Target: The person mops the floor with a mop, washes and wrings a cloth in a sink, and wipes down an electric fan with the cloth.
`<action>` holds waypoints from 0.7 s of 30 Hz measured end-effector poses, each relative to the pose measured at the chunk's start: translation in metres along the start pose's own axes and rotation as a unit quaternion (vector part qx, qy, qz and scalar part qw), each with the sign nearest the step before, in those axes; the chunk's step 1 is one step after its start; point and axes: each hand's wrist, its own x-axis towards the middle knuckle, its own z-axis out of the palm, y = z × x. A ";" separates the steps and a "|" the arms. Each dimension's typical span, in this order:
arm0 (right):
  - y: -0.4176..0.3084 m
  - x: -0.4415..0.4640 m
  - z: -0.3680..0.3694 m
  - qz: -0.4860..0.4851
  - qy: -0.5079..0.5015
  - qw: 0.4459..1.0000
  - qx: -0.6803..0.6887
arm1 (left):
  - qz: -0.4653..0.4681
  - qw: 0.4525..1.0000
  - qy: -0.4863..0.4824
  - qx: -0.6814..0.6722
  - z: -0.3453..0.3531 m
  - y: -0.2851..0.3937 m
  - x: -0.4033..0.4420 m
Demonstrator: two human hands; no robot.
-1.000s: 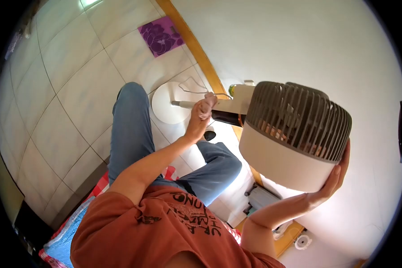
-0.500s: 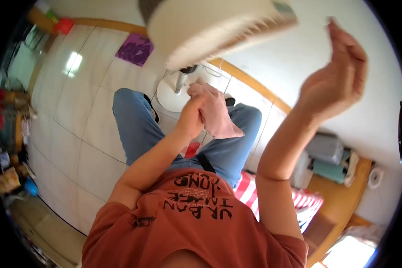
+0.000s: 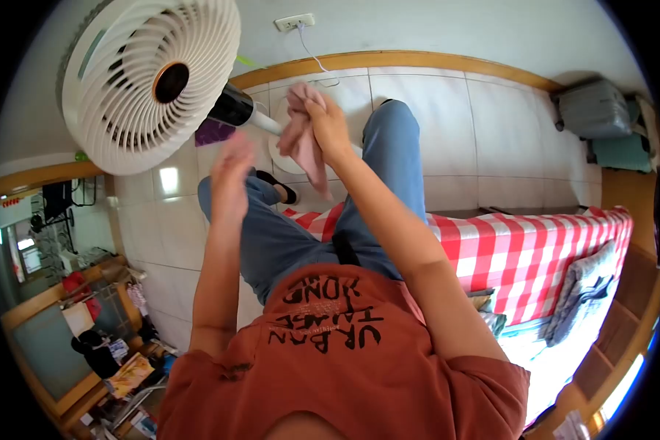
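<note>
My right hand (image 3: 331, 130) is closed on a crumpled pink cloth (image 3: 298, 136), which hangs down in front of the fan's stand. My left hand (image 3: 233, 169) is raised beside the cloth, apart from it, and is smeared by motion, so its fingers are unclear. Up and to the left is the large white head of a standing fan (image 3: 117, 88), with its spiral grille and dark round hub facing me. The fan's white pole (image 3: 266, 123) runs down behind the cloth. Part of the round base is hidden.
I sit on a bed with a red-and-white checked cover (image 3: 506, 249). A grey suitcase (image 3: 598, 110) stands at the right by the wall. A socket (image 3: 295, 23) with a plugged-in cord is above the skirting. Cluttered shelves (image 3: 88, 323) stand at lower left.
The pink cloth has passed from my left hand to my right. My right hand has come down from the raised position. The view has turned, showing the fan head farther left.
</note>
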 end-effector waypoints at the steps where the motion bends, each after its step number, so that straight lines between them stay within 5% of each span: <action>1: -0.002 0.016 0.007 -0.020 -0.002 0.994 0.106 | 0.072 0.992 0.084 0.058 -0.014 -0.003 0.016; 5: -0.022 0.054 0.051 -0.106 -0.103 0.987 0.057 | 0.124 0.960 0.226 0.109 -0.031 0.011 0.063; 7: -0.025 0.058 0.078 -0.232 -0.036 0.967 -0.094 | 0.134 0.978 0.121 0.100 -0.043 0.016 0.081; 9: 0.010 0.089 0.095 -0.201 -0.088 0.975 -0.034 | 0.129 0.983 0.105 0.082 -0.045 0.015 0.091; 11: 0.016 0.079 0.105 -0.381 -0.053 0.881 -0.277 | 0.100 0.988 0.103 0.051 -0.050 0.007 0.102; 21: 0.018 0.045 0.114 -0.422 -0.078 0.842 -0.326 | 0.125 0.977 0.152 0.079 -0.052 -0.010 0.101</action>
